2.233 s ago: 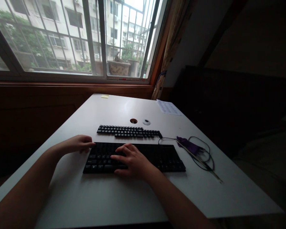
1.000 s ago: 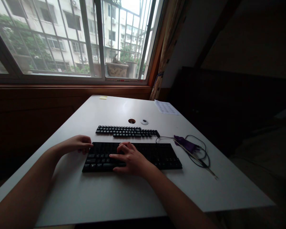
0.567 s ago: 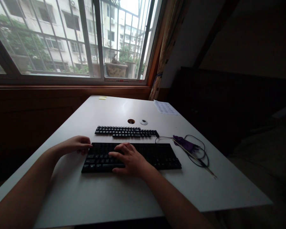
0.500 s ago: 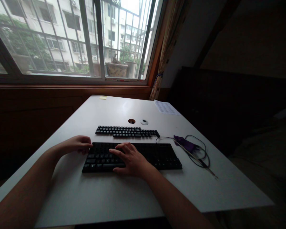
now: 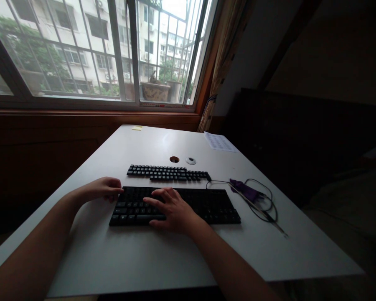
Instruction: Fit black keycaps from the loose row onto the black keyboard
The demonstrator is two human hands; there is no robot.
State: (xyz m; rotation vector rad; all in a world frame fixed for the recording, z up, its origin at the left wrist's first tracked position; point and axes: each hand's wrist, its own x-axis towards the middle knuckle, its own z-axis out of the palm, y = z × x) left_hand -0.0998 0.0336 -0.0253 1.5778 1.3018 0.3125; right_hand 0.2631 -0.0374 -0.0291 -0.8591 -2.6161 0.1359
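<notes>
A black keyboard [image 5: 219, 205] lies flat on the white table. Keycaps show at its lower left, while its upper and right parts look darker and their keys are hard to make out. At the upper left corner, my left hand [image 5: 108, 188] is closed, fingers curled, with thumb and fingertip at the keyboard's edge. My right hand [image 5: 172, 209] rests over the middle of the keyboard with its fingers spread; it hides some keys. Just behind the keyboard, black keycaps [image 5: 166, 172] sit in close rows on the tabletop.
Right of the keyboard lie a purple cloth [image 5: 246, 191], a looped black cable [image 5: 271, 196] and a thin stick-like tool [image 5: 263, 214]. Farther back on the table [image 5: 150, 144] are a cable hole [image 5: 174, 159], a white ring cover [image 5: 191, 160], printed paper [image 5: 221, 142] and yellow notes [image 5: 137, 128].
The whole view has shifted slightly. Both hands keep nearly the same places at the keyboard, and nothing else has visibly moved.
</notes>
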